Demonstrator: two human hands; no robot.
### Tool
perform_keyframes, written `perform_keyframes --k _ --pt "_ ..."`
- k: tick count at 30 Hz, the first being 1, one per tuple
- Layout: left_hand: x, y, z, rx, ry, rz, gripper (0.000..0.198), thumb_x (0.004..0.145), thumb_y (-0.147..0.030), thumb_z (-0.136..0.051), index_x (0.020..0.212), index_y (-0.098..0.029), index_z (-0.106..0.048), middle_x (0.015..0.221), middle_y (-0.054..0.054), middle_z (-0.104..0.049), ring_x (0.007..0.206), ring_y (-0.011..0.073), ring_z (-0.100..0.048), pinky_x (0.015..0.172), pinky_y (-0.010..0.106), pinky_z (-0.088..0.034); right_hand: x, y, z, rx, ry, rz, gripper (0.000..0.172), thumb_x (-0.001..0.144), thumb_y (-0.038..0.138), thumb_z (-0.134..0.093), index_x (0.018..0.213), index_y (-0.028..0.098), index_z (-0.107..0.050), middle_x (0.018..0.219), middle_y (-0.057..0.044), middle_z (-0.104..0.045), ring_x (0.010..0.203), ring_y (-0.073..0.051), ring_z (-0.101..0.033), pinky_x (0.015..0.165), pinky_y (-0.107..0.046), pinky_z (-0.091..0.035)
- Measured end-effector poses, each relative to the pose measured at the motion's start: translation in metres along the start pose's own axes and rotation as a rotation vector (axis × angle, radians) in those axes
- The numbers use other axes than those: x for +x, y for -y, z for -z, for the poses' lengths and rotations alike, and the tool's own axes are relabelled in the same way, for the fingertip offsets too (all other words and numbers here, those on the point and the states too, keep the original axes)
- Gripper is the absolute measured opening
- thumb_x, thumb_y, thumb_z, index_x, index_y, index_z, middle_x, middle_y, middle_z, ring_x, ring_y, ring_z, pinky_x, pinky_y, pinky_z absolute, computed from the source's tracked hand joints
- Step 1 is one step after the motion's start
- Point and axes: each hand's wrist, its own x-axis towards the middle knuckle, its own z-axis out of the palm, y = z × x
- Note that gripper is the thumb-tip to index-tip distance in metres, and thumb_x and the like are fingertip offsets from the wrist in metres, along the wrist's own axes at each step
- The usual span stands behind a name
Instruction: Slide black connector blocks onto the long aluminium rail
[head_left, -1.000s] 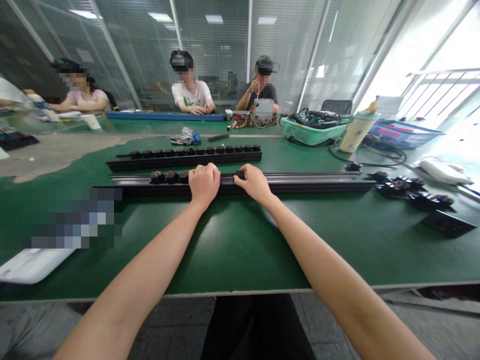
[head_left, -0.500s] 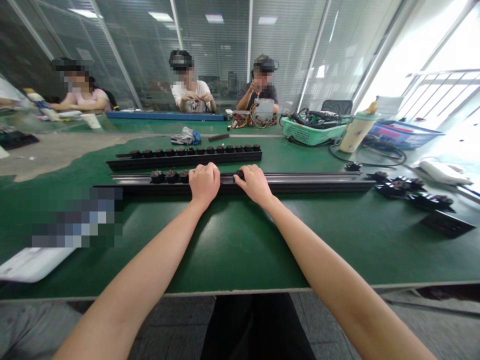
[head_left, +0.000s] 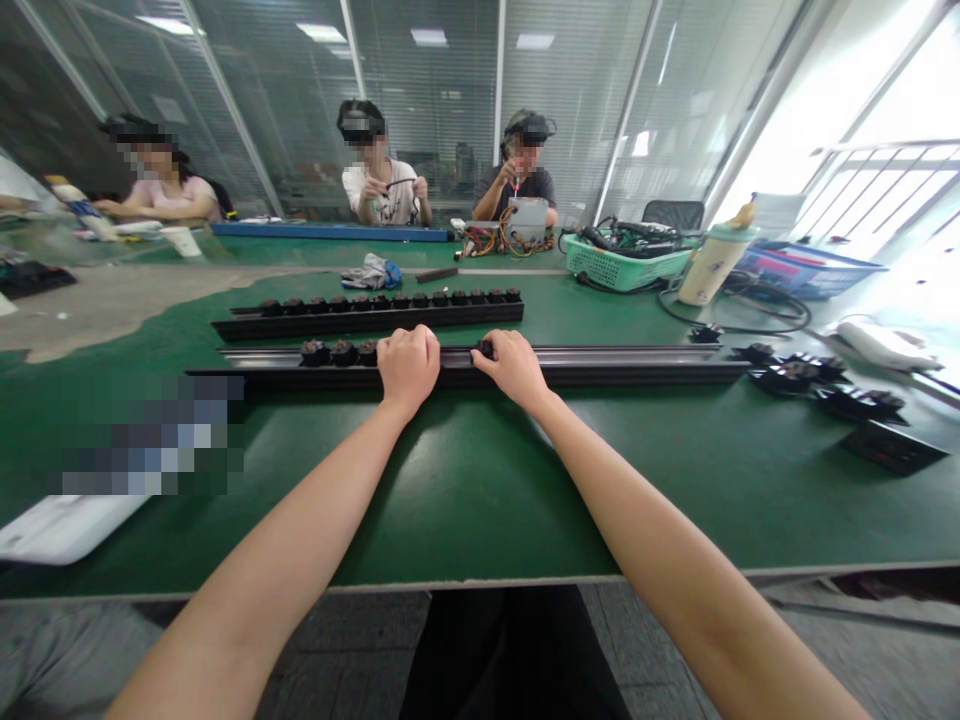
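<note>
A long black metal rail point(head_left: 637, 372) with a channel along its top lies across the table before me. My left hand point(head_left: 409, 365) is closed over it near the middle, its fingertips hidden on the far side. Left of that hand, several small black socket-like modules point(head_left: 343, 352) sit in the channel. My right hand point(head_left: 514, 365) pinches another black module point(head_left: 484, 349) at the rail, thumb on its near left side. Between the hands a short stretch of rail shows. Whether the left hand also covers a module, I cannot tell.
Behind lies a second black rail point(head_left: 375, 322) filled with modules. Loose black parts point(head_left: 802, 372) and a flat black plate point(head_left: 892, 445) are at right. Beyond stand a green basket point(head_left: 626, 268) of cables and a cream bottle point(head_left: 716, 265). Co-workers sit opposite.
My right hand has shifted very slightly to the right with the module. My left hand stays put. A co-worker opposite now holds a thin dark strip stretched between both hands.
</note>
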Motion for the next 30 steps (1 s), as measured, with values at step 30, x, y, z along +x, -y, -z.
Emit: perform_keyframes --k 30 --pt "0.000 -0.001 0.001 -0.023 0.015 0.012 0.044 0.104 -0.031 -0.026 0.095 -0.020 -0.067 0.092 0.014 -0.072 0.098 0.0298 -0.063 0.088 0.043 -0.038 -0.003 -0.011 0.003 0.054 -0.058 -0.056 0.019 0.094 0.035 -0.060 0.098 0.017 -0.065 0.091 -0.008 -0.069 0.090 -0.024 -0.059 0.080 -0.032 -0.042"
